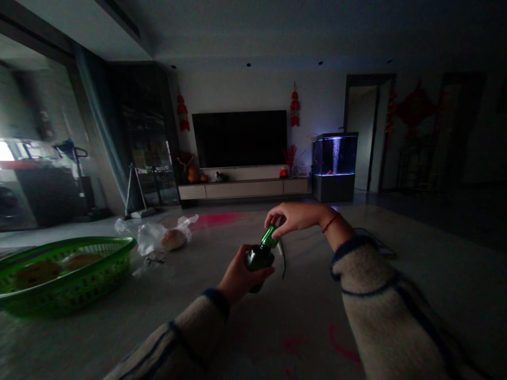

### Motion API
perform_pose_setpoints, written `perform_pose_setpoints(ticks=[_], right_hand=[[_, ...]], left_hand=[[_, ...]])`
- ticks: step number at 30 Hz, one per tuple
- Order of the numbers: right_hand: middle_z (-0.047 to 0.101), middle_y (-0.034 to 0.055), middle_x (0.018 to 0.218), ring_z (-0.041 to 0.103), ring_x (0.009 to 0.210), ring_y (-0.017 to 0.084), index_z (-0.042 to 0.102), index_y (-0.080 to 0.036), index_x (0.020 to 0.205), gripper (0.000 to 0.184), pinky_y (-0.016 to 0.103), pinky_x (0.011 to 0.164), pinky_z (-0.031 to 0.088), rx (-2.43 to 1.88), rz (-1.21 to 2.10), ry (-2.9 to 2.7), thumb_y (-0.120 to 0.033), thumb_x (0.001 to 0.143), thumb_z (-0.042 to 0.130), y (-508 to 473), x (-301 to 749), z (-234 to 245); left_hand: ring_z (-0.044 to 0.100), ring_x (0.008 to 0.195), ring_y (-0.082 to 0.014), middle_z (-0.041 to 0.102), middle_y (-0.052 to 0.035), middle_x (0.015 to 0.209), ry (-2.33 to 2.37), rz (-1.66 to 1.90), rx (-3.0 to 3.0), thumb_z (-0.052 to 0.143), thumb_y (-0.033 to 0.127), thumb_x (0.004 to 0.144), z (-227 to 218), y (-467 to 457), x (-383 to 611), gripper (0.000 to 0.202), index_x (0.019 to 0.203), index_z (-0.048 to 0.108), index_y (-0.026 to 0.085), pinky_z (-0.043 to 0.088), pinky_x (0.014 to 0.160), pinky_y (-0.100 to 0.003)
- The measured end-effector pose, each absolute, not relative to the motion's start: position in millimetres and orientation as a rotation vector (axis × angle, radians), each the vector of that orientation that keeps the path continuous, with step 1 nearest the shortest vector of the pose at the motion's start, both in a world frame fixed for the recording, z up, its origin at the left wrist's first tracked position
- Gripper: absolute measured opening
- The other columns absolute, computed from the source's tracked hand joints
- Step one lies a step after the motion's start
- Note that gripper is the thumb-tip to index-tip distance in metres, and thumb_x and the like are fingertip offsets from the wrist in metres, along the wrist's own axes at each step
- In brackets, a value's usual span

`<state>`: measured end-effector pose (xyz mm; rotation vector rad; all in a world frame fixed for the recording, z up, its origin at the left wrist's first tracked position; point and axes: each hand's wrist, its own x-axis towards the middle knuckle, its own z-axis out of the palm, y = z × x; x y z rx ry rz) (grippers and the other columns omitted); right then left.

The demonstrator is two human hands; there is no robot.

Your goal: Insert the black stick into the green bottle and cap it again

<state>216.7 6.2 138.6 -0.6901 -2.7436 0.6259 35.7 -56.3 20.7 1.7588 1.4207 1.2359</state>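
My left hand (240, 272) is wrapped round a dark green bottle (258, 257), held tilted over the table. My right hand (295, 217) grips a shiny green cap (270, 236) from above, its fingers closed on it. The cap sits at the bottle's neck; whether it is seated on the neck or slightly lifted I cannot tell. A thin dark cord or stick (283, 264) lies on the table just behind the bottle, partly hidden by the hands.
A green plastic basket (99, 279) stands at the left. Beside it are a clear plastic bag (148, 237) and a round bread-like item (174, 240). A flat tablet-like object (376, 243) lies behind my right sleeve. Across the room are a television (240, 138) and a lit fish tank (336, 155).
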Motion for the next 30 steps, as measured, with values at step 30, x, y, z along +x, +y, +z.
perform_pose_setpoints(ticks=[30], right_hand=[[0.064, 0.0074, 0.094, 0.058, 0.076, 0.012, 0.060, -0.012, 0.099, 0.036, 0.021, 0.061, 0.044, -0.879, 0.716, -2.761, -0.030, 0.068, 0.066, 22, 224, 130]], left_hand=[[0.056, 0.072, -0.0142, 0.056, -0.0010, 0.083, 1.404, 1.237, 1.753, 0.073, 0.036, 0.054, 20, -57, 35, 0.054, 0.096, 0.045, 0.018, 0.047, 0.063, -0.027]])
